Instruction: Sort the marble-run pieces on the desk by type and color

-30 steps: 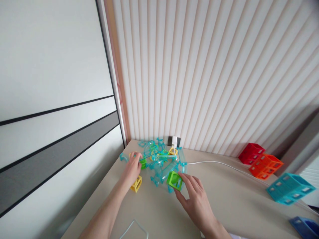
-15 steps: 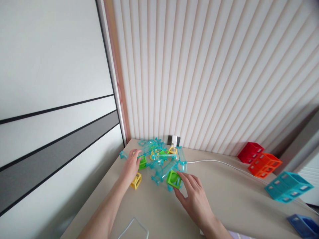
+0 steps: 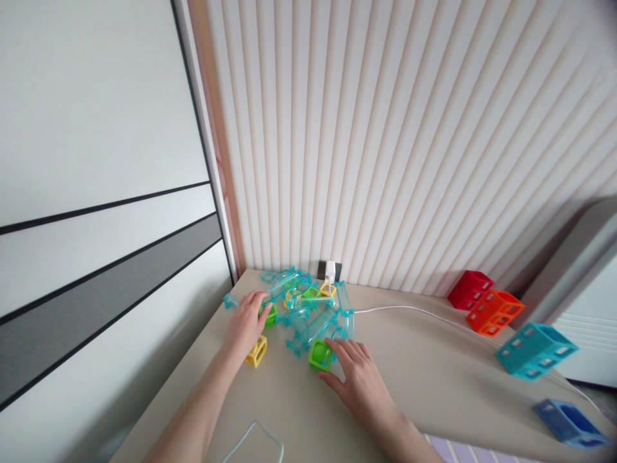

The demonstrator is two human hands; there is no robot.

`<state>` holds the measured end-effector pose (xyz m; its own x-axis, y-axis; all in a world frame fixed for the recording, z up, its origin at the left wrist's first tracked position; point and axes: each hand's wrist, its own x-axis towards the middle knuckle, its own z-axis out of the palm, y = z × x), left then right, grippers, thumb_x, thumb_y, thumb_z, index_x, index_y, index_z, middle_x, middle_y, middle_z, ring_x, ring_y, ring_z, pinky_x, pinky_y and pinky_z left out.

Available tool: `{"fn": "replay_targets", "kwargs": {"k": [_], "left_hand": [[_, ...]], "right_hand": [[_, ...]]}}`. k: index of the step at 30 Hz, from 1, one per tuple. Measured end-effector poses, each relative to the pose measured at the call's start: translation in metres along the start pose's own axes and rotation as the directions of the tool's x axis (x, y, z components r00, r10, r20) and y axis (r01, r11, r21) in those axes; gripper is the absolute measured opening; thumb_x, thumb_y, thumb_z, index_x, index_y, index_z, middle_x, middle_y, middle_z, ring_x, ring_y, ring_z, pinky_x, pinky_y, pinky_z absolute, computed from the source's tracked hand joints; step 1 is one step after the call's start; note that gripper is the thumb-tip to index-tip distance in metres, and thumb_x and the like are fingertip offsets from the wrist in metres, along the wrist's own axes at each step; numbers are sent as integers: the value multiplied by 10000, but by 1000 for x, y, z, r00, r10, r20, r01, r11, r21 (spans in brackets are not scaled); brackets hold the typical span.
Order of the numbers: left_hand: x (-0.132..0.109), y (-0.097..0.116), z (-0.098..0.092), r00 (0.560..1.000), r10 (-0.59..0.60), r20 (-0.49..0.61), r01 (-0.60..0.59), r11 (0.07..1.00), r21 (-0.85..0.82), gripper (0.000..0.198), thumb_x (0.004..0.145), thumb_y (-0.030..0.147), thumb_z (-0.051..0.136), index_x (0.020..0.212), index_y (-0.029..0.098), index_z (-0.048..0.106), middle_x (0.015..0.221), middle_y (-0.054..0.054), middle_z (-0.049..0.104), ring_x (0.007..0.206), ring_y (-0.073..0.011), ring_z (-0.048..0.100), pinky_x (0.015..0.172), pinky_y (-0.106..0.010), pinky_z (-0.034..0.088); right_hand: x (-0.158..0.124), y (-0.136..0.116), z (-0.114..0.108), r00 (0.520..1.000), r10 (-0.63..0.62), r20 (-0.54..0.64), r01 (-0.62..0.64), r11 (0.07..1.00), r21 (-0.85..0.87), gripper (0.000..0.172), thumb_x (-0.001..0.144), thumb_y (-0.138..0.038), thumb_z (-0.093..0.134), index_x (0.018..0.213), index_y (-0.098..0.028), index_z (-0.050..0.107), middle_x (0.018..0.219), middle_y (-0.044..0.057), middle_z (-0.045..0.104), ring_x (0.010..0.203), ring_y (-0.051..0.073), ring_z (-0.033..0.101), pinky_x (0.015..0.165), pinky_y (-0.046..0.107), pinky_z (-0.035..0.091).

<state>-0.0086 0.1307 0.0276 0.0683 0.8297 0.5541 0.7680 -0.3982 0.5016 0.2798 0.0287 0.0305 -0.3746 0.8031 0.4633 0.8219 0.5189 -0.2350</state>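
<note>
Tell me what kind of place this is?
Probably a room at home: colourful toy-like blocks and see-through turquoise track pieces are spread over a table, with a white plug behind them.

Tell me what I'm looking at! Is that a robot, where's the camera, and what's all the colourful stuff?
No robot here: those are a person's bare hands. One camera, worn on the person's head, takes every picture, looking forward and down.

The right hand has its thumb and fingers at a green cube block. The left hand is beside a second green block; I can't tell if it's gripping it.

On the tabletop there's a jumble of see-through turquoise track pieces, and a yellow cube block. Over on the picture's right are red, orange, turquoise and blue blocks.
</note>
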Motion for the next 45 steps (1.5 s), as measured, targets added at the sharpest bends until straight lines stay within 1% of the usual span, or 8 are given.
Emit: {"fn": "replay_targets", "kwargs": {"k": [3,9,12,17,23,28,37,45], "left_hand": [[2,2,1,1000,10,-27,-11,999,-39,214,969,391,500,996,241,652,1074,-88,690,1080,-278,661,1004,-447,526],[6,4,2,993,-46,-105,30,989,-144,279,988,433,437,935,235,626,961,-87,695,942,-264,692,891,-424,576],[8,5,1,984,-101,-149,70,978,-198,298,981,460,445,935,224,622,980,-104,695,968,-278,690,892,-445,585],[6,7,0,963,-203,-178,139,938,-317,330,994,488,427,990,209,604,1095,-115,652,891,-237,711,738,-377,642],[5,11,3,934,-298,-197,189,879,-438,378,1012,520,378,1027,204,584,1039,-99,650,745,-208,734,730,-375,647],[5,18,1,911,-351,-218,201,837,-508,404,1010,557,380,1058,216,590,1034,-92,671,870,-234,744,807,-390,642],[1,30,-5,898,-377,-227,203,812,-547,476,997,605,384,1040,198,627,1070,-97,691,876,-215,698,796,-355,622],[-6,44,0,944,-271,-189,133,835,-534,400,1001,559,431,1012,215,635,1047,-91,702,912,-216,683,778,-331,601]], "right_hand": [[1,0,5,1000,-6,-2,6,1000,-1,530,827,-295,825,1304,-224,605,1172,91,745,1016,283,726,863,413,572],[3,0,6,1000,-23,5,23,1000,-13,568,831,-299,823,1342,-211,589,1177,98,743,1037,292,719,879,427,575],[3,-1,6,1000,-12,21,12,1000,-5,589,830,-299,825,1358,-210,580,1197,99,733,1059,293,709,896,434,573],[1,-2,2,999,-25,25,24,1000,7,631,842,-391,806,1392,-207,558,1233,116,712,1085,302,689,925,460,562],[3,6,-9,998,19,-61,-19,1000,6,415,990,-376,613,1376,-231,564,1224,116,708,1081,279,682,915,439,548],[5,12,-8,994,45,-100,-48,999,-21,329,1022,-345,552,1324,-220,592,1181,111,716,1034,269,687,877,435,556],[4,9,-6,994,35,-99,-38,999,-28,328,1019,-321,546,1334,-235,582,1190,107,712,1048,263,693,884,425,570],[12,-1,1,989,65,-136,-63,998,18,524,999,-353,583,1493,-258,436,1312,115,669,1177,287,665,958,445,562]]}}
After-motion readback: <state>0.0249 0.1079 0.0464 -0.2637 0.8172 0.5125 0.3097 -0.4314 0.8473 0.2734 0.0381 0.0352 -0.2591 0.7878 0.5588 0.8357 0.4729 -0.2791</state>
